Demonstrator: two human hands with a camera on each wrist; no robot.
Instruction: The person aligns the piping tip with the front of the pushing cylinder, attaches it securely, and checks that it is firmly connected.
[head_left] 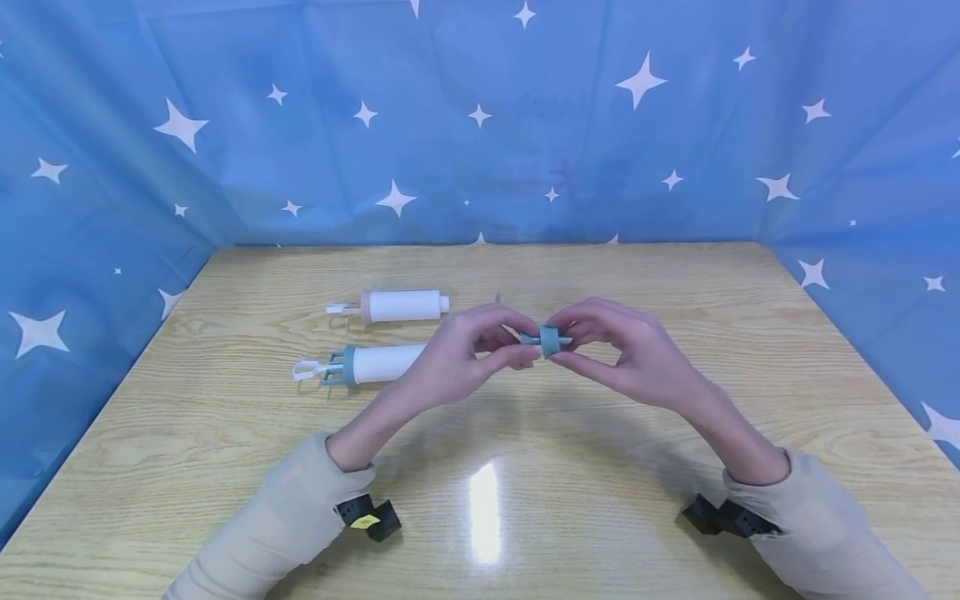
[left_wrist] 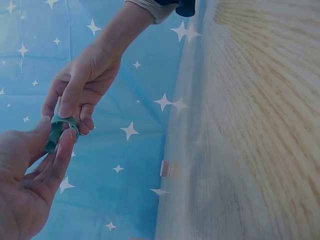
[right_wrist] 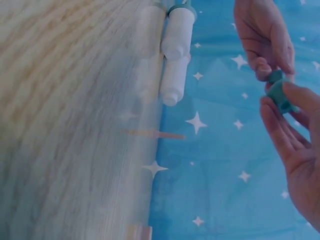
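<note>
A small teal plastic piece point(head_left: 550, 340) with a wide ring-like collar and narrow ends is held above the table between both hands. My left hand point(head_left: 472, 346) pinches its narrow left end between thumb and fingers. My right hand point(head_left: 630, 346) grips the collar from the other side, thumb below and fingers above in the head view. In the left wrist view the teal piece point(left_wrist: 62, 129) shows a narrow dark green tip. Fingers partly cover the teal piece point(right_wrist: 281, 92) in the right wrist view, so whether it is one part or two I cannot tell.
Left of the hands lie two white tubes with plunger-like handles: one with a pinkish collar point(head_left: 405, 306), one with a teal collar point(head_left: 386, 364), partly behind my left hand. A thin brownish stick point(right_wrist: 155, 134) lies on the wooden table point(head_left: 600, 508). Blue star-printed cloth point(head_left: 480, 158) surrounds the table.
</note>
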